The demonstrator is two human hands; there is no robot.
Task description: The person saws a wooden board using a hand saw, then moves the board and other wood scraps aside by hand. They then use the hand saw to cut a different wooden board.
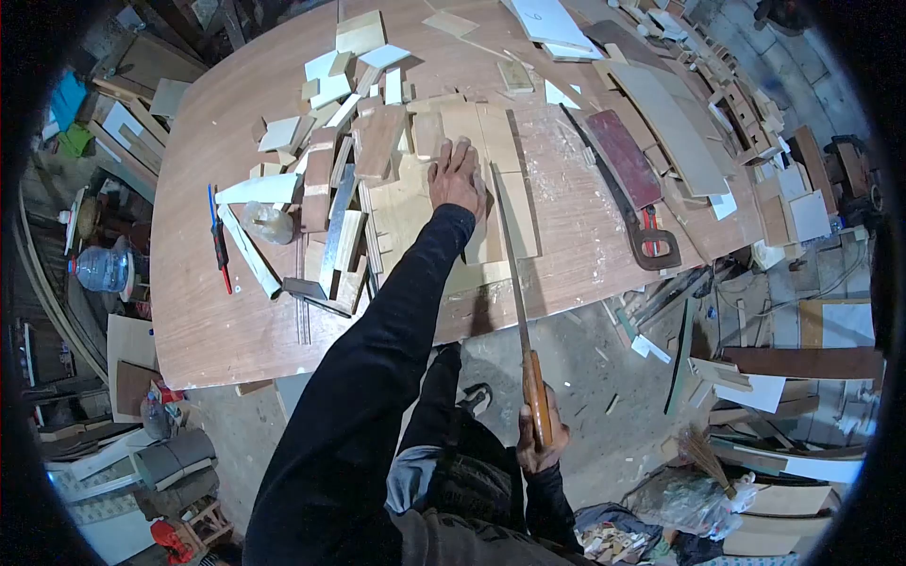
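My right hand (541,440) is wrapped around the orange wooden handle of a handsaw (536,391), below the table's front edge. The saw's long narrow blade runs forward over the table, its far end beside my left hand (457,177). That hand lies on a light wooden board (487,132), fingers stretched forward and holding nothing. The blade overlaps the board's right part in this view. Just ahead of my left fingertips sits a small wood block (427,135). A larger brown block (382,141) is to its left.
Wood offcuts and a metal square (338,236) crowd the table's left half. A clear plastic container (268,223) and a red-and-blue pen-like tool (219,243) lie there too. To the right are a black-framed saw (634,222) and a dark red sanding block (625,158). Scrap wood litters the floor.
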